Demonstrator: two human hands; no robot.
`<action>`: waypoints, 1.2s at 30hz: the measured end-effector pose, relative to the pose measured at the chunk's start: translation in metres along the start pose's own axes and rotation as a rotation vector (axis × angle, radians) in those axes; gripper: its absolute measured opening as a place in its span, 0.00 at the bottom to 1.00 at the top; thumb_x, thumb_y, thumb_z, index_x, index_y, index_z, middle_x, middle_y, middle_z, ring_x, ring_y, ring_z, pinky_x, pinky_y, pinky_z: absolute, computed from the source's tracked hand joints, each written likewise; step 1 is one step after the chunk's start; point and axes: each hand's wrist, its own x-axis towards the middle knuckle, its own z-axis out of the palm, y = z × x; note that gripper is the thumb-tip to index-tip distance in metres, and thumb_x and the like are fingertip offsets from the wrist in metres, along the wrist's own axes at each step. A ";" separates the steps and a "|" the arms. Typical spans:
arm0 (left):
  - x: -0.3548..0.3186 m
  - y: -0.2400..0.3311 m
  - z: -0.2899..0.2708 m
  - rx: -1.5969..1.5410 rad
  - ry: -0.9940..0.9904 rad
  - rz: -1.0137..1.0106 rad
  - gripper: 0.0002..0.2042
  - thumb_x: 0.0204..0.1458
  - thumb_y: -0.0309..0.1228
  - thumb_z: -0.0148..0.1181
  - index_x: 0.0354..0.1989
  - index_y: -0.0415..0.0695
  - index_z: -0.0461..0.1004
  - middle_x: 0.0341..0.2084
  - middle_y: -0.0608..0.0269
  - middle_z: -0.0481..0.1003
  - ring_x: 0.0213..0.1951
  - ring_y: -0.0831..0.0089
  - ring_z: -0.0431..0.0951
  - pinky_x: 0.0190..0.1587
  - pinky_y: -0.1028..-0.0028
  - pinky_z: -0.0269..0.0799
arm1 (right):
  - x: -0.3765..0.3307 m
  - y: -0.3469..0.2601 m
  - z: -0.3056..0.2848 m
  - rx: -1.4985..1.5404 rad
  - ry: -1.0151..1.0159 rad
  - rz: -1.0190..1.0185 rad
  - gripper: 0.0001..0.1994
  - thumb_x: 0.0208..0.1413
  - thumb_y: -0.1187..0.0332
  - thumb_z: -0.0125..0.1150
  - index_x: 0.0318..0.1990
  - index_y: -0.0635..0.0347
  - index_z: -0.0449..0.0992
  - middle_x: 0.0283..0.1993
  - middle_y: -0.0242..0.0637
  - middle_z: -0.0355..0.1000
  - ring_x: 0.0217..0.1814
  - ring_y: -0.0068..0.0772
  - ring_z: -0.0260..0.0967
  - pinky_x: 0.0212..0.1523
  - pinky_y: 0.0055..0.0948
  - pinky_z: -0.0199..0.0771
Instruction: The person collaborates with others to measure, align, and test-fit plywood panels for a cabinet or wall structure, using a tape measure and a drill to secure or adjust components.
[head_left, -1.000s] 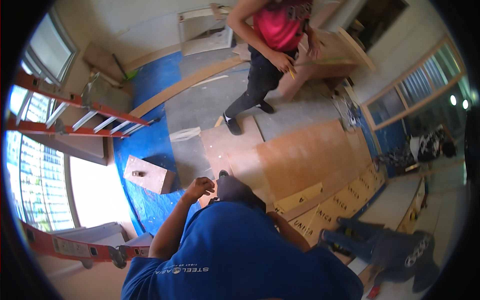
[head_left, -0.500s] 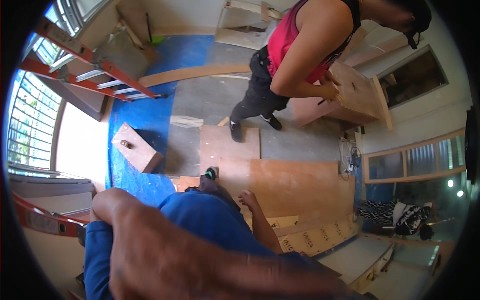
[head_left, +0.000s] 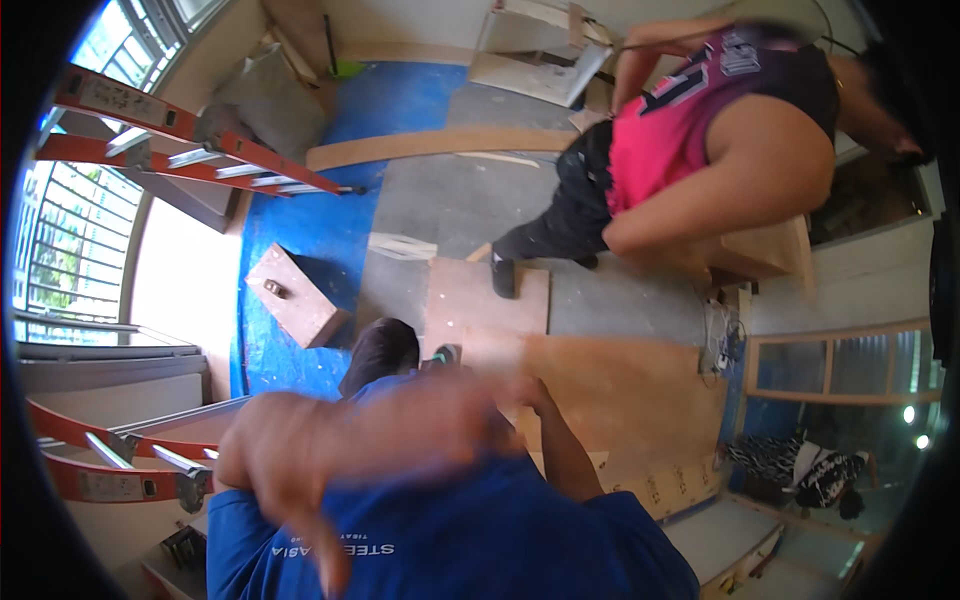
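My left hand is large and blurred in front of my blue shirt. Its thumb sticks out downward, apart from fingers that stretch to the right, and nothing shows in its grasp. Beyond the blurred fingertips is my right hand, its forearm bent up from the right side of my shirt. Its fingers are smeared and partly covered, so whether they hold anything is unclear. Both hands are in the air over my body and the brown plywood sheet on the floor. My legs show below the hands.
A co-worker in a pink and black top stands ahead on the right, beside a wooden box. Orange ladders stand at the left. A wooden block sits on blue sheeting. Another person is at the far right.
My left hand has moved up and away from the lower edge, uncovering more of my shirt. My right hand has shifted slightly right. The co-worker has leaned further right.
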 end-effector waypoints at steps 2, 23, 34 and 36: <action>-0.012 -0.033 -0.033 -0.164 0.385 -0.139 0.42 0.45 0.44 0.59 0.62 0.40 0.39 0.59 0.47 0.45 0.49 0.57 0.64 0.47 0.66 0.63 | 0.010 -0.031 -0.003 0.055 0.056 -0.047 0.09 0.49 0.65 0.49 0.34 0.59 0.71 0.27 0.32 0.69 0.23 0.23 0.66 0.20 0.22 0.65; -0.330 -0.304 -0.581 1.189 -0.493 -1.463 0.16 0.49 0.36 0.42 0.15 0.50 0.74 0.15 0.67 0.74 0.19 0.71 0.75 0.25 0.68 0.70 | 0.197 -0.110 0.146 -0.394 0.142 -0.146 0.12 0.47 0.62 0.51 0.34 0.61 0.71 0.28 0.37 0.70 0.26 0.34 0.68 0.25 0.29 0.67; -0.138 -0.232 -0.691 0.403 0.687 -0.960 0.08 0.42 0.31 0.58 0.25 0.38 0.74 0.20 0.61 0.73 0.20 0.75 0.73 0.23 0.77 0.69 | 0.337 -0.480 0.089 -0.038 0.055 -0.129 0.10 0.49 0.65 0.51 0.36 0.61 0.72 0.27 0.35 0.71 0.24 0.28 0.69 0.19 0.24 0.65; -0.138 -0.238 -0.721 0.293 0.783 -0.915 0.06 0.41 0.30 0.59 0.24 0.40 0.74 0.19 0.64 0.72 0.20 0.77 0.71 0.22 0.78 0.67 | 0.374 -0.521 0.059 -0.068 -0.014 -0.066 0.10 0.50 0.64 0.51 0.36 0.59 0.72 0.28 0.35 0.71 0.24 0.27 0.69 0.21 0.24 0.65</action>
